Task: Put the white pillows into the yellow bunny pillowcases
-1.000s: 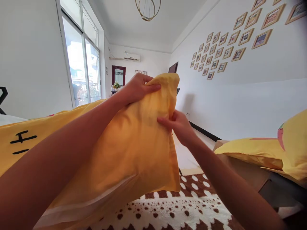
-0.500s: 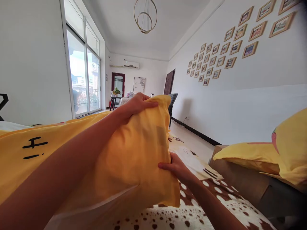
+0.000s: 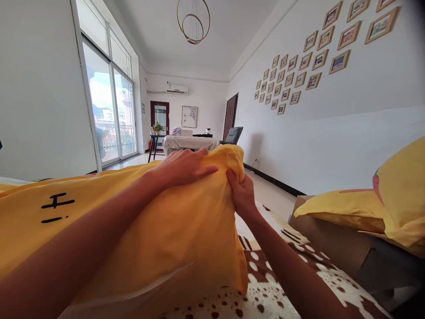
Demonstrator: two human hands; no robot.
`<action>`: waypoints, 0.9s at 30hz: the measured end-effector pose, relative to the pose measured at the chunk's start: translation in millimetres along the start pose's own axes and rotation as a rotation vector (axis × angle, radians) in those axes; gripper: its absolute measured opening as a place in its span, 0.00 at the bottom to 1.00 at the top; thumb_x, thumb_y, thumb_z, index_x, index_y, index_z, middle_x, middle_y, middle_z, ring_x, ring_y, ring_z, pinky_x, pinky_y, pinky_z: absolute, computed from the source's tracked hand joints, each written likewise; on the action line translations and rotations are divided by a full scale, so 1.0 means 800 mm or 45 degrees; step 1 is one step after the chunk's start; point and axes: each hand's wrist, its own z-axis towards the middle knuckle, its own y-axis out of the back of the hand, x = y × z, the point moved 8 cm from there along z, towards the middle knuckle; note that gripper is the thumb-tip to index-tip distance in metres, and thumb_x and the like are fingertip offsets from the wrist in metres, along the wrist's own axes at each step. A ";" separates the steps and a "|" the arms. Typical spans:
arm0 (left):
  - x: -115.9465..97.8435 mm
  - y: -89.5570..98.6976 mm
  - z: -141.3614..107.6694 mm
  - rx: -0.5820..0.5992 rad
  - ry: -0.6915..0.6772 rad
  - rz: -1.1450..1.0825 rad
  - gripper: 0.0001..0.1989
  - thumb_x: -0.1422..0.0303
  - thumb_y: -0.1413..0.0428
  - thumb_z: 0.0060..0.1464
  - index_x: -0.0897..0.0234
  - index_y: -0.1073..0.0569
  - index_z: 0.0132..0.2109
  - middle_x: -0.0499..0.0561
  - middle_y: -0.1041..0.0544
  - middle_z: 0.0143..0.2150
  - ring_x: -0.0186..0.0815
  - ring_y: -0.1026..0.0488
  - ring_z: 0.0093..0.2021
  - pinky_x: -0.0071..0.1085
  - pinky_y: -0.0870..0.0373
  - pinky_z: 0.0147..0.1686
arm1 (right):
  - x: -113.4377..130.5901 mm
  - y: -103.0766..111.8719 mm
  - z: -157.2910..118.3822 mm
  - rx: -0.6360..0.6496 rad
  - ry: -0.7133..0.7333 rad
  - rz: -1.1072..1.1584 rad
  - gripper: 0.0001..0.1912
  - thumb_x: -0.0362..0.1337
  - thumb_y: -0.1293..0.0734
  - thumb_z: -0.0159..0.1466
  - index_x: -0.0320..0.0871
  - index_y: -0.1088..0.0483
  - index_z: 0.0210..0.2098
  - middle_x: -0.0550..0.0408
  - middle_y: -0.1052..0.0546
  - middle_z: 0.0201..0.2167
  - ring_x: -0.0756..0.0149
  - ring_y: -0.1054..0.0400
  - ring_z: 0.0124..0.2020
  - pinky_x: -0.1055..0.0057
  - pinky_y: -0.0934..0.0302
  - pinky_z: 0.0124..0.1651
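A large yellow duvet cover (image 3: 186, 221) with black lettering is spread out before me, its right end lifted. My left hand (image 3: 186, 167) is closed over the raised top fold, thumb lying on the near side and some fingertips hidden behind the cloth. Just to its right, my right hand (image 3: 243, 190) pinches the bunched corner of the cover between thumb and fingers. From there the right edge hangs down onto a brown and white patterned blanket (image 3: 265, 283).
Yellow pillows (image 3: 345, 210) rest on a brown box-like piece (image 3: 332, 239) at the right. Further off are a black chair (image 3: 232, 135), a plastic-covered piece of furniture (image 3: 189, 142) and a plant (image 3: 157, 128) on a dark stand. A glass sliding door (image 3: 109, 106) is at the left.
My right hand has moved up from the lower right edge to the top corner of the cover. The raised corner is now lower and bunched, and my left hand has dropped slightly.
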 end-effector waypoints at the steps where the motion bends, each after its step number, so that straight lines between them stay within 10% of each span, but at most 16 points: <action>1: 0.011 -0.003 -0.012 0.089 0.046 -0.064 0.28 0.44 0.57 0.54 0.59 0.33 0.49 0.51 0.26 0.30 0.43 0.28 0.33 0.34 0.37 0.33 | -0.004 0.006 0.002 -0.023 0.016 -0.007 0.21 0.54 0.30 0.53 0.42 0.33 0.27 0.59 0.30 0.24 0.69 0.37 0.26 0.73 0.41 0.26; 6: 0.094 -0.010 -0.078 0.409 0.343 -0.196 0.22 0.46 0.55 0.53 0.58 0.32 0.40 0.49 0.25 0.38 0.41 0.30 0.36 0.30 0.38 0.33 | -0.021 0.024 0.018 -0.067 -0.017 0.015 0.21 0.54 0.29 0.52 0.42 0.34 0.26 0.60 0.33 0.23 0.71 0.41 0.25 0.74 0.44 0.26; 17: 0.189 -0.023 -0.149 0.382 0.611 -0.339 0.22 0.49 0.51 0.49 0.61 0.46 0.23 0.44 0.47 0.23 0.32 0.48 0.26 0.29 0.50 0.25 | -0.045 0.020 0.059 -0.064 -0.081 0.055 0.22 0.53 0.27 0.47 0.41 0.30 0.28 0.61 0.29 0.24 0.71 0.39 0.25 0.73 0.43 0.28; 27: 0.261 0.000 -0.166 0.132 0.583 0.038 0.22 0.46 0.51 0.48 0.60 0.40 0.22 0.44 0.36 0.19 0.38 0.37 0.24 0.30 0.47 0.28 | -0.148 0.054 -0.020 0.623 -0.431 -0.036 0.27 0.54 0.31 0.55 0.44 0.29 0.48 0.48 0.25 0.47 0.57 0.30 0.44 0.65 0.36 0.42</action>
